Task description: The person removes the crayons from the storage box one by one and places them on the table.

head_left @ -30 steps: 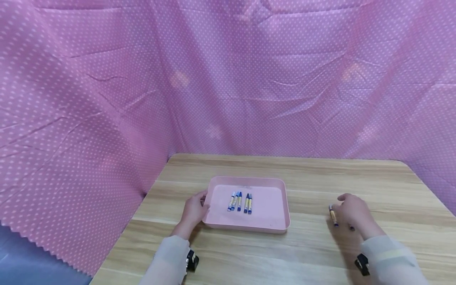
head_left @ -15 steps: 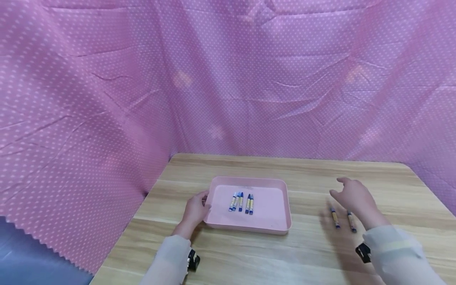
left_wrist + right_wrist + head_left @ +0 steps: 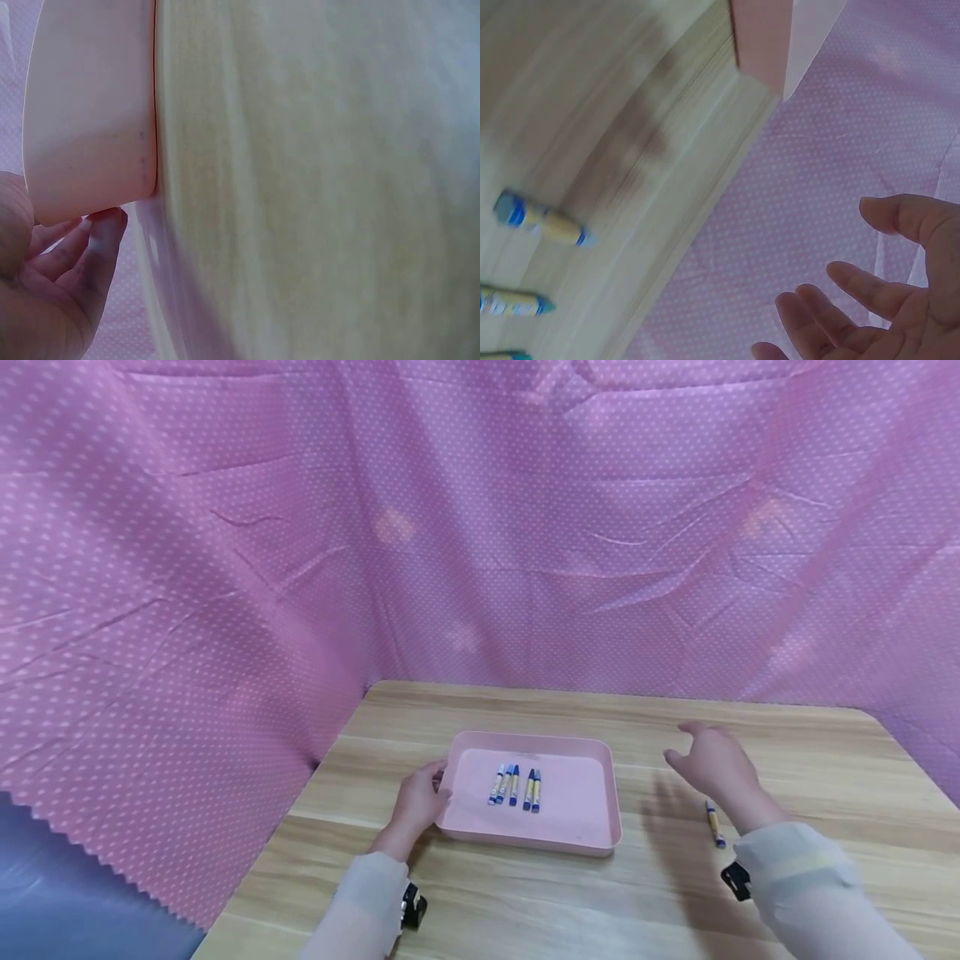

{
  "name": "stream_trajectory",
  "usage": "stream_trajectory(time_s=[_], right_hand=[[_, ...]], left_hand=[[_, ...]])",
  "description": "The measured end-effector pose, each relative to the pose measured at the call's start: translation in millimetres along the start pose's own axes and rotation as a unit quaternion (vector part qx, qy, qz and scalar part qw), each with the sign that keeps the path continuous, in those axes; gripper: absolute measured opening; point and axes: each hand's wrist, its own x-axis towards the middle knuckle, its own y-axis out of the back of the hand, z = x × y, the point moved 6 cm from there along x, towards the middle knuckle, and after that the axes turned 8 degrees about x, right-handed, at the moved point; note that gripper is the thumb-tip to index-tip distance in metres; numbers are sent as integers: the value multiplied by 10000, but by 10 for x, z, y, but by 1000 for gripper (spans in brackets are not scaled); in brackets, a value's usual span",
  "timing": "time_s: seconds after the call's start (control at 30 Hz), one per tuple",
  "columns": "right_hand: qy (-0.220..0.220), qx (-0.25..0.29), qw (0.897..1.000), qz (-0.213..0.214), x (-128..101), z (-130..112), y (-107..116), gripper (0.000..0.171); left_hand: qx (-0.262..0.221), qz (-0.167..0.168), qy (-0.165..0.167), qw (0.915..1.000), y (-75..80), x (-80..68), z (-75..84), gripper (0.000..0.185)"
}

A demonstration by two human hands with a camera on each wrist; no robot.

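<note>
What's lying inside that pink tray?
Inside the pink tray lie five blue-and-yellow crayons, side by side near its middle. Its near wall hides a thin strip of the floor.

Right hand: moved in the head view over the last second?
Yes. The right hand has lifted off the crayon on the table, shifting toward the pink tray, fingers open.

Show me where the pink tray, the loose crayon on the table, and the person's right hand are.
pink tray [image 3: 603, 793]: head view, bare floor near its right rim.
loose crayon [image 3: 715, 823]: head view, mid-barrel.
right hand [image 3: 712, 764]: head view, back of hand.
</note>
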Motion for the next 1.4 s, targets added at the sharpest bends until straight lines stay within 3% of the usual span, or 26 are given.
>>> stream_trajectory(time_s=[0.73, 0.93, 1.17, 1.3, 1.4], right_hand=[[301, 755, 9966, 145, 173, -684, -732, 52], [210, 1262, 9918, -80, 225, -745, -978, 50], [8, 2014, 9794, -133, 276, -801, -1188, 45], [192, 2054, 9784, 112, 287, -851, -1241, 39], [59, 1991, 9800, 2, 278, -863, -1305, 38]], left_hand=[[73, -6, 84, 9999, -2, -6, -8, 48], [-24, -58, 198, 9998, 0, -16, 0, 49], [-61, 9, 17, 10000, -2, -9, -10, 49], [-114, 4, -20, 9999, 1, -6, -12, 50], [-115, -5, -1, 9999, 6, -6, -5, 49]])
